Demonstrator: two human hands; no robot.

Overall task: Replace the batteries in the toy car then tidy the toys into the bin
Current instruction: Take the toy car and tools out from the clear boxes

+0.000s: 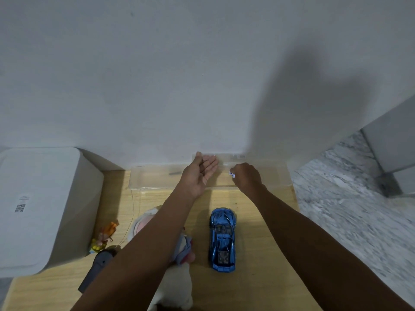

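A blue toy car (222, 239) stands upright on the wooden table (258, 221), nose toward the wall. Beyond it, a clear plastic box (155, 179) lies along the wall. My left hand (199, 173) hovers over the box, palm up with straight fingers, holding nothing. Just to its right, my right hand (247, 177) is curled, its fingertips pinching a small item with white and purple print (232, 175) over the box. A thin dark tool (175, 173) lies inside the box.
A white lidded bin (38, 205) stands at the left. In front of it lie an orange and yellow figure (104, 236), a grey handle-shaped object (98, 270), a round pink and white toy (143, 223) and a white plush toy (179, 286) under my left forearm. Marble floor (348, 209) lies to the right.
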